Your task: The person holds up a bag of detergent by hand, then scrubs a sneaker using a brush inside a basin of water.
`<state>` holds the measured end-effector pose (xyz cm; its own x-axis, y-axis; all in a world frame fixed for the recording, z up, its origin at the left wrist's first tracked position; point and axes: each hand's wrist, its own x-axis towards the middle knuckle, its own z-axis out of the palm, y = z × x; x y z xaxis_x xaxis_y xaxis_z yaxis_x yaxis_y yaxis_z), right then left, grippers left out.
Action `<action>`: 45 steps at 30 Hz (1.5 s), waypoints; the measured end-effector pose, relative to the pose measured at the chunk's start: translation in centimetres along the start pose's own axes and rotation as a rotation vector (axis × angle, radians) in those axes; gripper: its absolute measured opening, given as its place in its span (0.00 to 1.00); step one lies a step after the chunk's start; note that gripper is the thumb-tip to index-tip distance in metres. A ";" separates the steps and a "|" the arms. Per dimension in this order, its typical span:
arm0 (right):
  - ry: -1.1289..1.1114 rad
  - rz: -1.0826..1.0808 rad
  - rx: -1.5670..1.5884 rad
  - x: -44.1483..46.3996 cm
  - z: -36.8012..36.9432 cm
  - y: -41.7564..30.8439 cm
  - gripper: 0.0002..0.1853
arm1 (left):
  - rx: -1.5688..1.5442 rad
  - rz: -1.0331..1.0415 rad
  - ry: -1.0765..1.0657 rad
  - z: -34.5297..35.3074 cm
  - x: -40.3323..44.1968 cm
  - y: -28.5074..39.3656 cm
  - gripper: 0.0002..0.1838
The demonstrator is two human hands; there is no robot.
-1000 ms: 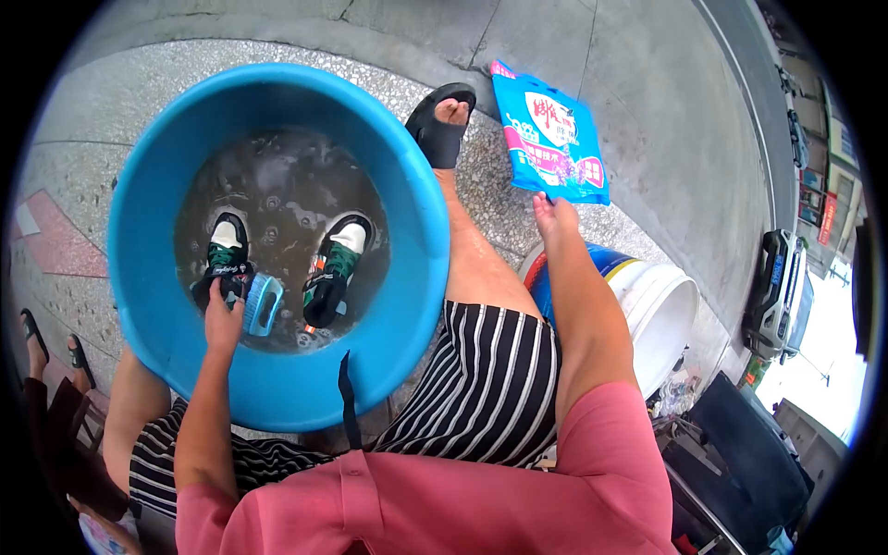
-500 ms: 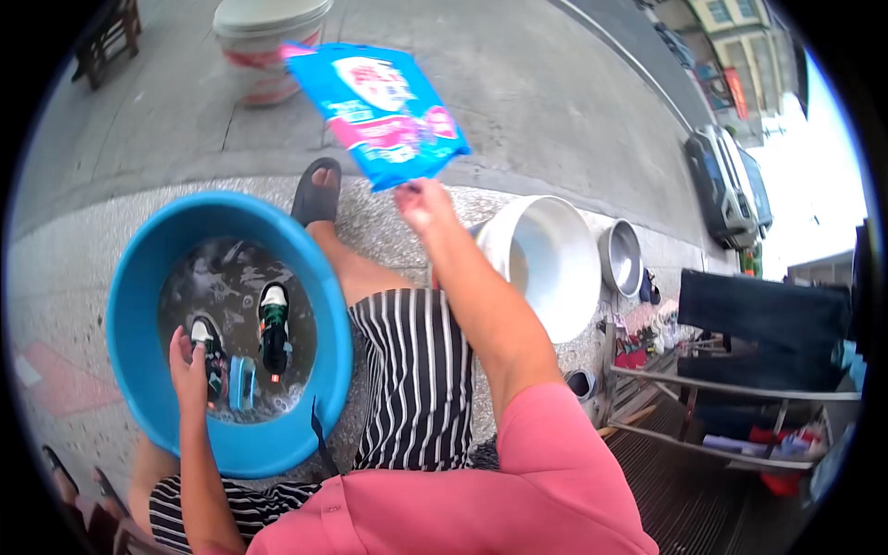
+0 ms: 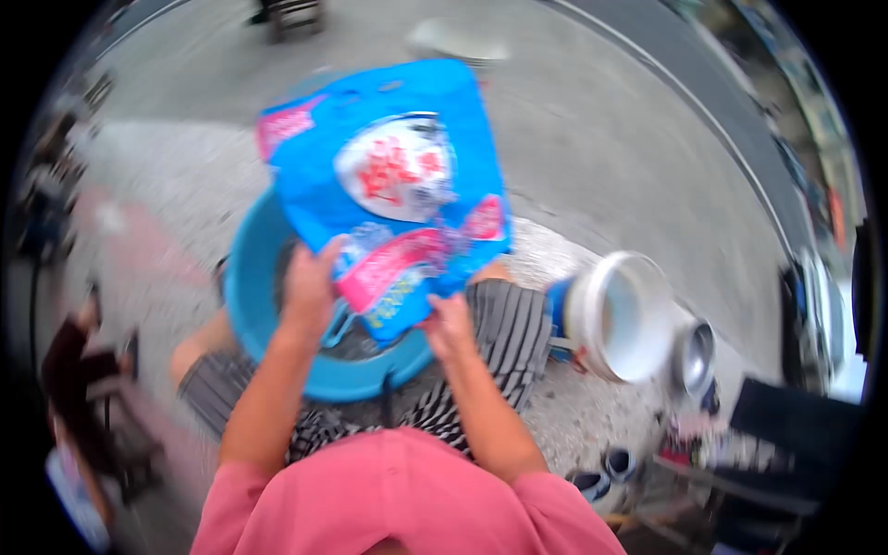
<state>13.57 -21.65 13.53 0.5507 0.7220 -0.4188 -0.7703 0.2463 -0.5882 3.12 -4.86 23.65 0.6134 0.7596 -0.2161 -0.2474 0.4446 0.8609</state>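
Note:
A blue and pink packet (image 3: 398, 185) with white and red print is held up over the blue basin (image 3: 250, 305), hiding much of it. My left hand (image 3: 313, 277) is at the packet's lower left edge, fingers wrapped on it. My right hand (image 3: 449, 324) pinches its lower right corner. Below the packet, part of the dark water and a light-blue brush (image 3: 339, 326) show in the basin. The shoes are hidden behind the packet. The view is blurred by motion.
White buckets (image 3: 629, 314) and a metal bowl (image 3: 694, 357) stand to the right. Shoes (image 3: 606, 472) and a rack with dark cloth (image 3: 795, 425) are at the lower right. Another person's legs (image 3: 79, 370) are at the left. A pale round container (image 3: 458, 42) stands beyond the packet.
The packet has come from the right to over the basin, held up closer to the camera. My left hand has left the shoe and brush and taken hold of the packet's left edge.

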 end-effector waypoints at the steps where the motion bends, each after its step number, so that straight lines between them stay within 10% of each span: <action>1: -0.008 0.009 -0.021 -0.9 0.4 1.0 0.22 | -0.049 0.016 0.000 -0.5 -1.3 0.2 0.19; 13: -0.160 0.086 0.366 -2.8 0.0 0.9 0.32 | 0.086 -0.022 -0.091 -4.2 -6.4 1.9 0.17; 45: -0.171 0.007 0.095 -2.5 0.4 0.2 0.32 | -0.108 0.292 0.071 -6.2 -4.4 1.6 0.25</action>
<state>11.94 -23.16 14.72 0.4886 0.8215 -0.2939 -0.8052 0.2948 -0.5146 -4.57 -4.54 23.11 0.4520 0.8920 -0.0014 -0.4860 0.2475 0.8382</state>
